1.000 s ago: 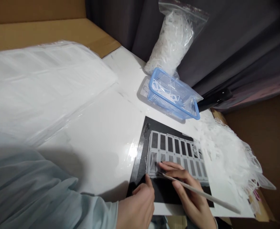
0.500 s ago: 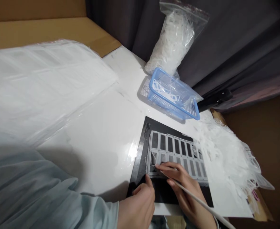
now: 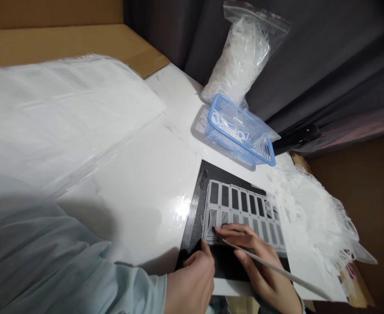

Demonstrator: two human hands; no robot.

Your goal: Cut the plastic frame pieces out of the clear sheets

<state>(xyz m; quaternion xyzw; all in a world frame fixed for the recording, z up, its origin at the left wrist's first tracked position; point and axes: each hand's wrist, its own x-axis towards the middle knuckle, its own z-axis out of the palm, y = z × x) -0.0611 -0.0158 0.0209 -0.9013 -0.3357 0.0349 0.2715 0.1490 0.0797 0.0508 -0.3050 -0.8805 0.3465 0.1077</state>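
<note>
A translucent plastic sheet with rows of rectangular cut-outs (image 3: 240, 213) lies on a black cutting mat (image 3: 195, 209). My right hand (image 3: 257, 257) rests on the sheet's lower edge and grips a long, thin pale rod (image 3: 276, 270). The rod's tip reaches the sheet's lower left corner. My left hand (image 3: 192, 279) holds nothing, and its fingers press on the mat just below the sheet. A pale blue sleeve (image 3: 48, 248) covers my left arm.
A blue mesh basket (image 3: 239, 133) holds plastic scraps next to a zip bag of white scraps (image 3: 240, 56). A heap of white plastic offcuts (image 3: 312, 218) lies on the right. A stack of plastic sheets (image 3: 64, 109) covers the left of the white board (image 3: 129, 222).
The whole view has shifted slightly. My right hand has eased along the sheet's lower edge, and the rod now lies at a flatter angle. My left hand has stayed on the mat.
</note>
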